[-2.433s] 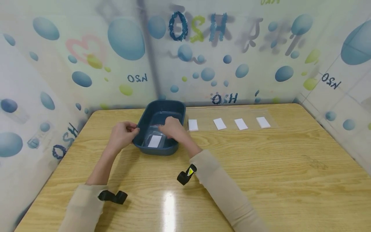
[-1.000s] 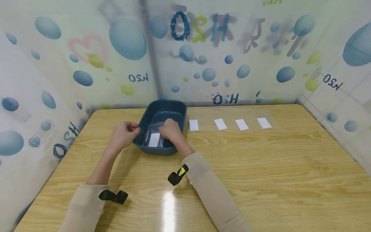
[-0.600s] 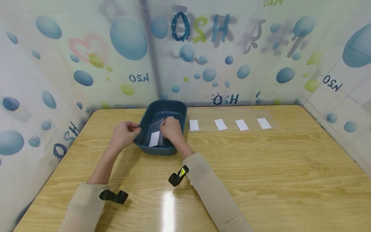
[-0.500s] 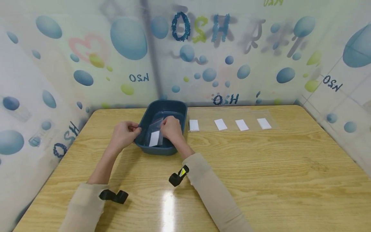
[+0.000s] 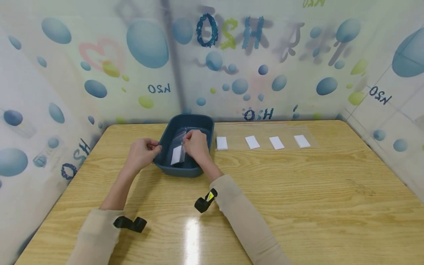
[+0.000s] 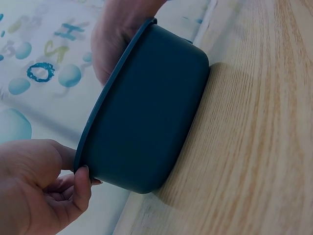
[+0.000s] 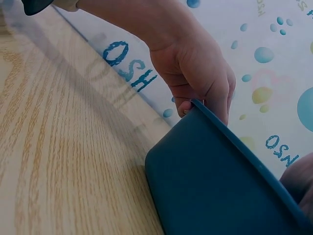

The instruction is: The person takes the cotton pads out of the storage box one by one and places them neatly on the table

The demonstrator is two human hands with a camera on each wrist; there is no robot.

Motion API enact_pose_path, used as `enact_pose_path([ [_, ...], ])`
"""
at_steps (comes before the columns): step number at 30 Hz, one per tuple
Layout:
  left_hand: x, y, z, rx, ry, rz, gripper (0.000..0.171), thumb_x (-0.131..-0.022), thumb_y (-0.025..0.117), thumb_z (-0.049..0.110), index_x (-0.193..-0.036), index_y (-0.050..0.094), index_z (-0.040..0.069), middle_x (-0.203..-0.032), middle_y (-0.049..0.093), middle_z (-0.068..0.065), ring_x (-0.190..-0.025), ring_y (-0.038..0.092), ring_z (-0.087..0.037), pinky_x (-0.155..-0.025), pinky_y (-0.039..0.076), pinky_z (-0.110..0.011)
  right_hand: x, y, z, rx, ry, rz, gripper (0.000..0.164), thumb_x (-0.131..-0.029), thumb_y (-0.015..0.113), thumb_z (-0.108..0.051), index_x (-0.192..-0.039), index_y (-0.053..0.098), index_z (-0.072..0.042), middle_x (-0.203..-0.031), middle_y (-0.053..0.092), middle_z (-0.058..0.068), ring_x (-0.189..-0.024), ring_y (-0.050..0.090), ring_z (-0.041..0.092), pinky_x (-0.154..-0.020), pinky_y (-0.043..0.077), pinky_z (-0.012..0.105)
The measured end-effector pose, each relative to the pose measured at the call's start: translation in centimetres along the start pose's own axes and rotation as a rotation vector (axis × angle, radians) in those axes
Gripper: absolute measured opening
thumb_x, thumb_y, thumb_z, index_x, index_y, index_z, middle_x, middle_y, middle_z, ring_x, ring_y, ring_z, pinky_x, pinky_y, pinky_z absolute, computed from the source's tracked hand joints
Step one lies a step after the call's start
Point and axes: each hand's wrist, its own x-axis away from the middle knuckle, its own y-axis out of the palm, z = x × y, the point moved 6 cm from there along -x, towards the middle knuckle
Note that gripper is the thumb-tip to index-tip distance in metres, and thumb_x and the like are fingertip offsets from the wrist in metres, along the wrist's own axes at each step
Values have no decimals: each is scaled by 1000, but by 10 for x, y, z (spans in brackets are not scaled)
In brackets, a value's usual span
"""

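Note:
My left hand (image 5: pixel 140 154) pinches the left rim of a dark blue plastic tub (image 5: pixel 208 127), thumb outside the wall as the left wrist view (image 6: pixel 36 186) shows. Inside the tub, my right hand (image 5: pixel 197 148) pinches the upper right edge of a clear zip bag (image 5: pixel 179 139). A white rectangular card (image 5: pixel 176 155) shows in the bag, which leans tilted. The fingertips of the right hand are partly hidden behind its knuckles. In the right wrist view, that hand (image 7: pixel 299 183) appears only at the right edge, behind the tub wall (image 7: pixel 220 181).
Right of the tub, a clear plastic strip (image 5: pixel 232 129) lies along the back of the wooden table (image 5: pixel 281 195), with several white cards (image 5: pixel 252 142) spaced in a row on it. A patterned backdrop (image 5: pixel 238 62) stands directly behind the table.
The bag with the white card has gone from lying low in the tub to tilted up, its top drawn towards the right hand, which has risen slightly. The left hand keeps its place.

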Motion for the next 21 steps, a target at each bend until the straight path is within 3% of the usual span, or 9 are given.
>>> enact_pose_path([
  [9, 0, 1, 2, 8, 1, -2, 29, -97, 61, 9, -113, 64, -15, -92, 66, -20, -67, 64, -18, -54, 57, -27, 1, -3, -2, -2, -21, 1, 9, -98, 65, -7, -93, 72, -3, -78, 69, 4, -58, 64, 9, -57, 49, 19],
  [21, 1, 1, 1, 10, 0, -1, 29, -96, 60, 8, -113, 64, -16, -93, 66, -21, -69, 64, -21, -54, 56, -26, 4, -11, -5, -116, -74, -7, 6, -98, 65, -5, -96, 70, -2, -78, 67, 4, -58, 65, 10, -55, 52, 19],
])
